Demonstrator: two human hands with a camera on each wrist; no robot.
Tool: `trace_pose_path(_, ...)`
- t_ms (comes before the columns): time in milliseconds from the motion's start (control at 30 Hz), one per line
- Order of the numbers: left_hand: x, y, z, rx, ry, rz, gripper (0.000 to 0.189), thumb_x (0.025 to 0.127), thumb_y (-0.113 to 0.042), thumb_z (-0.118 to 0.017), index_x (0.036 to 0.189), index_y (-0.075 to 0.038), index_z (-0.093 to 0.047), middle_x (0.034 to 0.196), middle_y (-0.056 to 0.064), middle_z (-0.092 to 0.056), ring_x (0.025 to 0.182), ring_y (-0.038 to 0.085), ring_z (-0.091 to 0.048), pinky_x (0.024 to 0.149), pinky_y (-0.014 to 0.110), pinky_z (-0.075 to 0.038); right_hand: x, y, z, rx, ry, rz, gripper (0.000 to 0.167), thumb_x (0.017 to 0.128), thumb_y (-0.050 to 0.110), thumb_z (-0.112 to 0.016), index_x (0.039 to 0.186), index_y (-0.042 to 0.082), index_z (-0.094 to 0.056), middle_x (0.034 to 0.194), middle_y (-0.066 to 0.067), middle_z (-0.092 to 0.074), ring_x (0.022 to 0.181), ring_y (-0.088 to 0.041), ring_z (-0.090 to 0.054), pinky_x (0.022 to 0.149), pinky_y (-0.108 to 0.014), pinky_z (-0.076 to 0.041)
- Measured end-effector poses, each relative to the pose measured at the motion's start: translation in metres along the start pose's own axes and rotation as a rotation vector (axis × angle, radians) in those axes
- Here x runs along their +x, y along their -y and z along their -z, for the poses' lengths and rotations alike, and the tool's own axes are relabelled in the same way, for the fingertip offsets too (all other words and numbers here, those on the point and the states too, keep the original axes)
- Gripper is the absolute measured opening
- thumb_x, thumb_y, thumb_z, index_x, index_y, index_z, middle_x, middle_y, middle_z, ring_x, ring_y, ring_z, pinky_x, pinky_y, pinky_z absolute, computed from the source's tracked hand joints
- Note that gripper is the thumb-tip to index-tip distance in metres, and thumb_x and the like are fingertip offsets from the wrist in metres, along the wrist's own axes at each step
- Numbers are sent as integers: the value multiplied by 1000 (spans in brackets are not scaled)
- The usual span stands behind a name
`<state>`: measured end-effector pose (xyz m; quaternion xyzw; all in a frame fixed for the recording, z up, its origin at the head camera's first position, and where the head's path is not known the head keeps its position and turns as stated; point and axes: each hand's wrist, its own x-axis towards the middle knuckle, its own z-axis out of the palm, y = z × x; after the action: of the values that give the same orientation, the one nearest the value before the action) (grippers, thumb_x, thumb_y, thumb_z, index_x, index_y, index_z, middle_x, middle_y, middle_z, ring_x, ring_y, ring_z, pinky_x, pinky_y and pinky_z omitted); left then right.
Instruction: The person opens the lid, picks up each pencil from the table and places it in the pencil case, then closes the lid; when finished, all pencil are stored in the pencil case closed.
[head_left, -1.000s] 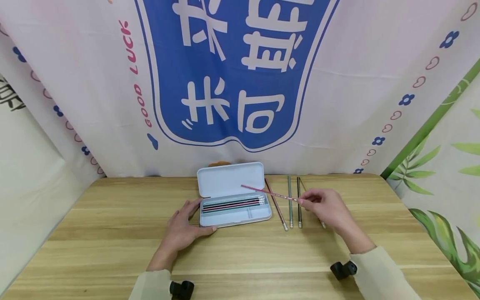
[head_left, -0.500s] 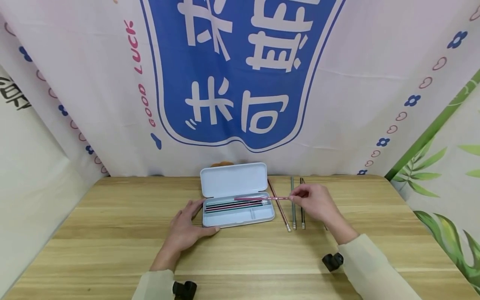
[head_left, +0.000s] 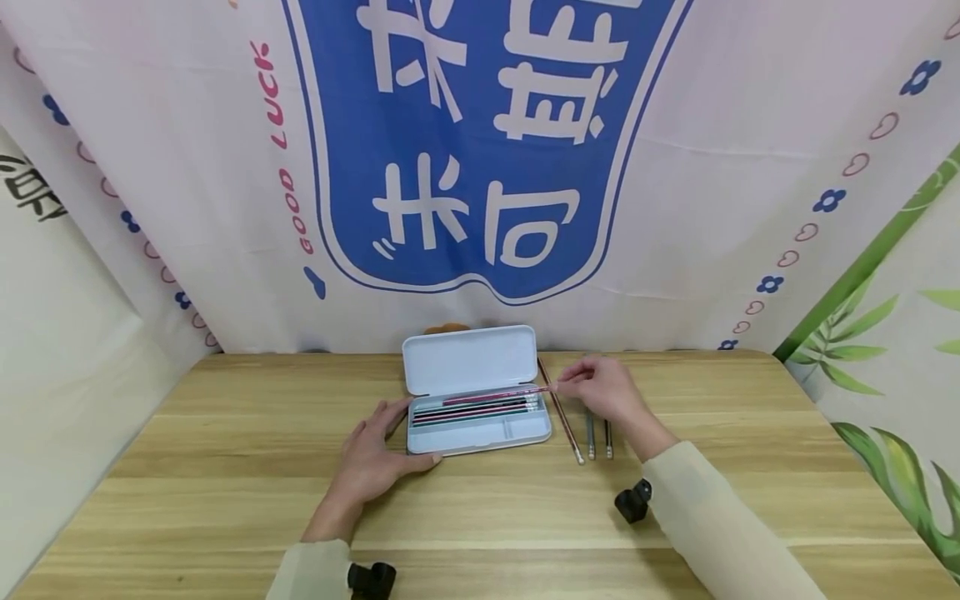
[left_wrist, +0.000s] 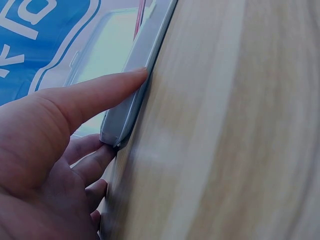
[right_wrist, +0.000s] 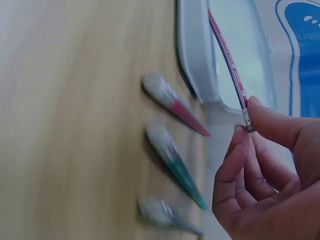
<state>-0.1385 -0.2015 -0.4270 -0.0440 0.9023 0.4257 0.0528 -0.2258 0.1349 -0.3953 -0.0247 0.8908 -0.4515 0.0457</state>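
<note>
A pale blue pencil case [head_left: 457,438] lies on the table with its lid [head_left: 468,360] raised at the back. Several pencils [head_left: 468,412] lie side by side in its rear compartment, eraser ends to the right. My left hand [head_left: 369,468] holds the case's left end, thumb along the front edge and fingers at the side. My right hand [head_left: 606,390] pinches a pink-red pencil [right_wrist: 229,60] by its eraser end between thumb and fingertips. That pencil slants over the rear compartment, its far end lower and pointing left.
Right of the case lie a reddish pencil [head_left: 562,412], a green pencil [head_left: 590,437] and a black pencil [head_left: 609,442], eraser ends toward me; the right hand covers parts of them. A printed cloth [head_left: 675,250] hangs behind the table's back edge.
My right hand has carried the pink-red pencil left and lowered it from a slant above the loose pencils to over the case. My left hand stays at the case's left end.
</note>
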Motion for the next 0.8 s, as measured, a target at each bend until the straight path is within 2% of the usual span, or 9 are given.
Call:
trace_pose_path(133,-1,0,0,-9,-5,-3,102,77,-35,-97,163,-16,-46,171,17,-43,169,43,-12,137,64,-2,8,2,-16,37,-10,-19,20,88,22,-90,95,7,-80,95,-5,-79,89,-18,-68,76,-25,-52)
trace_pose_path(367,-2,-2,-1,-11,-13,-9,102,77,-34,-97,163,-15,-47,170,17,-44,168,43,-13,137,64,-3,18,8,-38,11,-28,-10,16,87,22,-92,87,10,-81,91,-3,-77,90,-20,-65,75,-26,-50)
trace_pose_path(567,-2,-2,-1,-20,-13,-10,102,77,-33,-97,163,-14,-46,170,17,-44,169,42,-12,137,64,-2,18,12,-44,-16,-52,7,16,86,21,-92,85,10,-81,85,-3,-76,81,-18,-64,68,-25,-48)
trace_pose_path(800,-2,-1,-1,-7,-15,-6,102,77,-35,-97,163,-15,-46,171,17,-44,168,42,-13,137,64,-3,18,15,-46,-85,-82,31,18,85,22,-93,81,12,-79,82,-2,-75,79,-18,-64,69,-26,-49)
